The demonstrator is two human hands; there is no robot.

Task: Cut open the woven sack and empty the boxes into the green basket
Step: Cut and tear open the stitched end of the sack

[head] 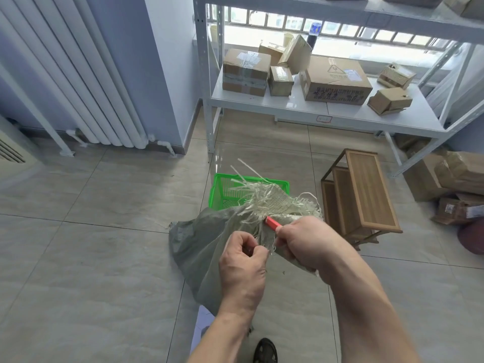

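Pinching the frayed mouth of the grey woven sack (pixel 207 239), the left hand (pixel 242 268) curls its fingers on loose strands; the right hand (pixel 309 242) grips a red cutter (pixel 273 223) against them. Behind the sack, the green basket (pixel 230 191) sits on the tiled floor (pixel 91 258).

Two hands, left (pixel 242 265) and right (pixel 309 242), one sack (pixel 199 247), one red cutter (pixel 273 223), one green basket (pixel 225 189), and seven cardboard boxes (pixel 335 79) up on that shelf (pixel 288 104).
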